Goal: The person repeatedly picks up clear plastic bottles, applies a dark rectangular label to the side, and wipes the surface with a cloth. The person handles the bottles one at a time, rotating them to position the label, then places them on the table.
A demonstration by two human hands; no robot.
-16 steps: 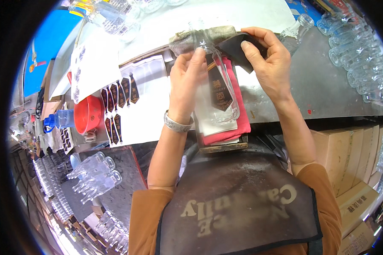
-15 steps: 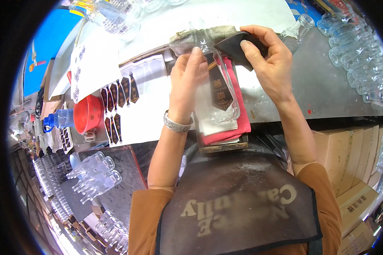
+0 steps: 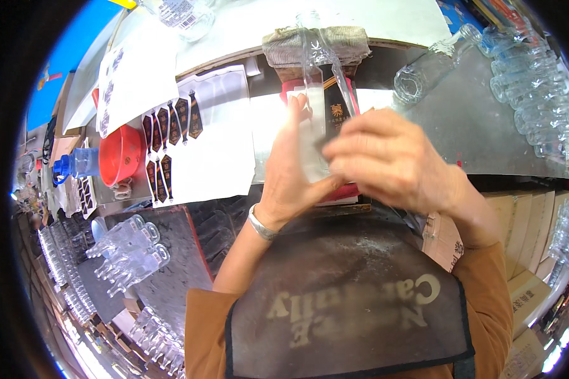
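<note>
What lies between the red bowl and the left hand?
In the head view, a white sheet carrying dark labels lies between the red bowl and the left hand.

The surface [image 3: 480,136] is a grey metal sheet running across the upper frame. At its right edge lie rows of clear glass bottles [image 3: 537,107], with one more bottle [image 3: 423,72] on its side nearer centre. Left of centre lies a white sheet [image 3: 208,151] bearing dark labels [image 3: 171,136]. At far left sit a red bowl [image 3: 120,155] and a blue-capped bottle [image 3: 76,165]. A folded grey cloth [image 3: 316,45] lies at top centre.
</note>
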